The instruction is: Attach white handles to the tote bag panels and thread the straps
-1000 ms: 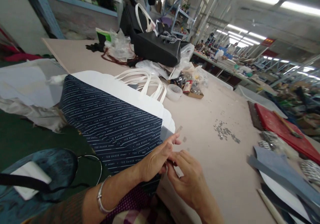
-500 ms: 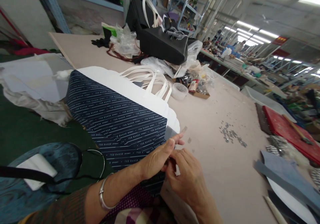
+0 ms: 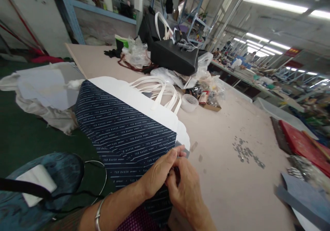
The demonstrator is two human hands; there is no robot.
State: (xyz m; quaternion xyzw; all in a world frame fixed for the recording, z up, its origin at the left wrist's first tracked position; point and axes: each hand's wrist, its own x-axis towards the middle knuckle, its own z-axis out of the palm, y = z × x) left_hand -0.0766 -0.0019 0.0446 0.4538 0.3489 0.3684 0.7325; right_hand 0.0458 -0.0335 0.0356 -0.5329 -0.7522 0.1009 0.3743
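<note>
Left hand [image 3: 157, 171] and right hand [image 3: 183, 191] meet at the near corner of a navy tote bag [image 3: 123, 138], their fingers curled together in a tight pinch at its edge. A silver bangle [image 3: 97, 220] circles the left wrist. The hands have closed up since the previous frame, and the patch of desk that showed below the fingers is now covered. Whatever the fingers grip is hidden; only a dark sliver shows between them, too small to identify. A gray tab [image 3: 182, 148] projects just past the left thumb.

The tote bag lies flat across the edge of the desk [image 3: 227, 196], printed with rows of "TED BAKER SPORT". Its white scalloped border [image 3: 136, 100] and white handles [image 3: 161, 90] point toward the far side. Nearby on the desk are a tan strip [image 3: 194, 146], a plastic tub [image 3: 189, 102], scattered metal studs [image 3: 246, 151] and a black bag [image 3: 174, 57]. At right, a red board [image 3: 301, 141] runs out of frame, and gray sheets [image 3: 301, 193] are cut off. At lower left sits a blue seat [image 3: 33, 186].
</note>
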